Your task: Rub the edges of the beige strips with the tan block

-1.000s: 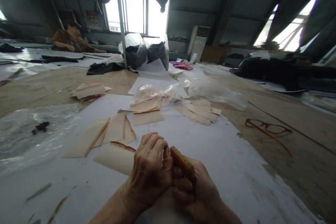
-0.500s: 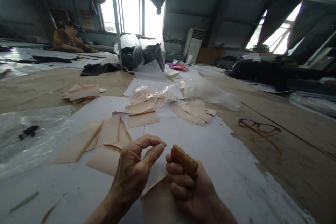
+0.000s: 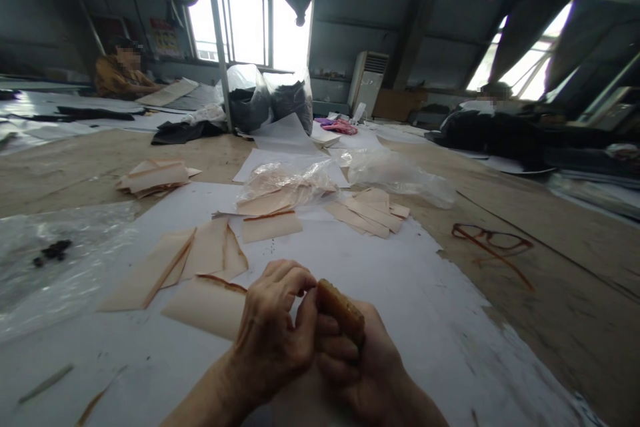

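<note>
My right hand [image 3: 357,353] is closed around an amber-brown, rough-edged block [image 3: 341,310], which looks like wax and sticks out above the curled fingers. Close beside it, my left hand [image 3: 280,320] holds thumb and fingertips together at the block's near-left end. Whatever is between those fingertips is too small or hidden to make out. Under both hands lies a beige flat piece [image 3: 300,400], mostly covered by them. To the left, another beige piece with a brown edge [image 3: 205,307] rests on the white paper [image 3: 400,293], partly behind my left hand.
More beige pieces [image 3: 165,257] lie at left, others [image 3: 373,210] farther back beside crumpled clear plastic [image 3: 400,177]. Eyeglasses [image 3: 493,240] rest at right. Black bits [image 3: 53,252] sit on plastic at left. Across the table are a person [image 3: 120,73] and another person in dark clothing [image 3: 490,127].
My left hand has moved right, its fingertips now meeting at the block. My right hand and the block have shifted slightly left. The person at far left now has a pale sheet in front.
</note>
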Tool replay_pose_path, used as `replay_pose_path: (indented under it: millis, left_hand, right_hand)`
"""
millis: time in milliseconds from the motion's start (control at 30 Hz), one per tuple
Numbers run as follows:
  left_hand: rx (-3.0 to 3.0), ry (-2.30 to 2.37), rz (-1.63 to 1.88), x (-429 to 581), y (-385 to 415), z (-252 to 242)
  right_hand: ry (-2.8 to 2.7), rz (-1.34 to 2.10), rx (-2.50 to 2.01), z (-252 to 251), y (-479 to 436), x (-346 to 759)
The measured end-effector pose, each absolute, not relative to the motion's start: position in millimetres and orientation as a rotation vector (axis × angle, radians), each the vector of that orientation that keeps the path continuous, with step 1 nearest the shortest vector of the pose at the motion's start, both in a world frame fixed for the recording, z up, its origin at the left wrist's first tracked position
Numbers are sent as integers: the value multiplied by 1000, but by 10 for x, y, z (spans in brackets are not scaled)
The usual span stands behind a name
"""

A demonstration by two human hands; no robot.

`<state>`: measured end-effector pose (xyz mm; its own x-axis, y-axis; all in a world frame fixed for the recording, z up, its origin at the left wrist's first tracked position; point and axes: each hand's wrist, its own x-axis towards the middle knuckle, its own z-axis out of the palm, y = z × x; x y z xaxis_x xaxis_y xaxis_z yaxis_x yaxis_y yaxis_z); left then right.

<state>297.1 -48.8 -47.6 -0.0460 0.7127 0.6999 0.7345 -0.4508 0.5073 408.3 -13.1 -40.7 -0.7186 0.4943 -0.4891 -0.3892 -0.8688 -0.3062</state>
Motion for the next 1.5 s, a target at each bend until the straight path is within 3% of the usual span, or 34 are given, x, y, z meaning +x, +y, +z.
replay_pose_path:
  millis: [467, 667, 967, 1300, 1500]
  left_hand:
    - [-1914, -1637, -1385, 2983, -454, -489]
    - [-1600, -1824, -1282, 2650, -471, -464]
    - [-1993, -1794, -1440, 2793, -547, -402]
    - [-1967, -1930, -1589, 2789, -583, -424]
    - [-1879, -2205, -2143, 2795, -517, -398]
  right_hand:
    - [-629, 2382, -717, -499, -200, 4069]
    - [-566, 2487, -680, -492, -237, 4195]
    - [-191, 2624, -314, -601, -118, 4272]
    - [-165, 2615, -159, -598, -115, 4277]
    - [-228, 2553, -168, -583, -104, 4281]
